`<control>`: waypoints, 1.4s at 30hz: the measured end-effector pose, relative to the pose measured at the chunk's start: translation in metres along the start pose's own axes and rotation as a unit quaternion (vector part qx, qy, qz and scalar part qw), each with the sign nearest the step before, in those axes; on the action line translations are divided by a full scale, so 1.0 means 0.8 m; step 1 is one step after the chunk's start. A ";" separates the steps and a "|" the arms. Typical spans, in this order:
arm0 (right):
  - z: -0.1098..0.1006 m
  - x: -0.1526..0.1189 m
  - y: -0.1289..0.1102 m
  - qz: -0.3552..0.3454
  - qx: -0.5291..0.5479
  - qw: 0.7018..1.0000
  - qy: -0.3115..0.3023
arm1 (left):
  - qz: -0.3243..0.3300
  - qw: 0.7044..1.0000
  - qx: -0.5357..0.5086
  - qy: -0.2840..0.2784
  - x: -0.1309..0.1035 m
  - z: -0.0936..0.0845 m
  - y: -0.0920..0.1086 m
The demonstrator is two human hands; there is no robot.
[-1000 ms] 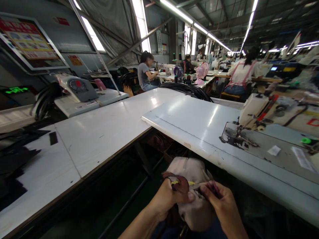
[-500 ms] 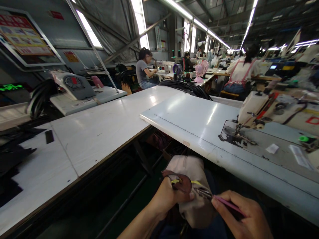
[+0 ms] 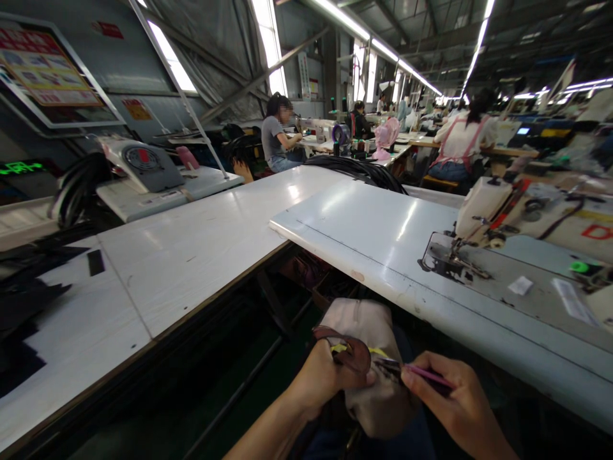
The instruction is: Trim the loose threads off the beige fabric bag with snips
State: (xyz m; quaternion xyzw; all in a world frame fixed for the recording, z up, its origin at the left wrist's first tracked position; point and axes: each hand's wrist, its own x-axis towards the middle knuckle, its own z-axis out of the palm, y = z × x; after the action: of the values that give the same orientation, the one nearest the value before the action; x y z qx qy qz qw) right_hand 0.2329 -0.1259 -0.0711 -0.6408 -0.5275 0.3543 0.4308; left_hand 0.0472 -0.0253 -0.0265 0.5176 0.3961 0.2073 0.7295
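Brown leather, a small curved piece [image 3: 353, 351] with a yellow strip at its edge, sits pinched in the left hand [image 3: 320, 378] over a beige fabric bag [image 3: 371, 383] on the lap, at 6 o'clock below the table edge. The right hand [image 3: 454, 402] has its fingers closed round slim pink-handled snips [image 3: 416, 372], the tips touching the piece. Good practice, I judge: hold the leather taut and nip only the stray thread close to the seam. At 1 o'clock the white table [image 3: 383, 236] carries a grey sewing machine [image 3: 488, 217]; other workers sit at 12 o'clock under strip lights.
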 end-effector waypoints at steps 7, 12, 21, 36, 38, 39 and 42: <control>0.029 0.014 0.036 0.035 0.208 0.977 0.020 | -0.012 1.000 -0.001 0.016 -0.002 0.001 0.000; 0.034 0.020 0.058 0.017 0.227 0.974 0.000 | -0.031 0.999 -0.015 0.004 0.002 0.001 -0.003; 0.052 0.015 0.080 0.043 0.315 0.948 0.006 | -0.044 0.995 -0.087 -0.003 0.017 -0.003 -0.030; 0.032 0.008 0.038 -0.016 0.139 0.989 0.038 | -0.078 0.984 -0.146 0.067 0.020 -0.012 -0.039; 0.016 0.011 0.029 -0.043 0.087 0.995 0.021 | -0.089 0.983 -0.145 0.077 0.018 -0.010 -0.035; 0.010 0.012 0.027 -0.049 0.070 0.996 0.013 | -0.083 0.985 -0.135 0.070 0.017 -0.009 -0.032; 0.006 0.018 0.025 -0.044 0.066 0.997 -0.001 | -0.048 0.991 -0.116 0.036 0.016 -0.005 -0.026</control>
State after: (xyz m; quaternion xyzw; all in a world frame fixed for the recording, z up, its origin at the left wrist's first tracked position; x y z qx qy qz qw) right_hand 0.2390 -0.1126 -0.0916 -0.5866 -0.5312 0.3698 0.4869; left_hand 0.0490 -0.0216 -0.0506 0.4023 0.4194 0.2350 0.7791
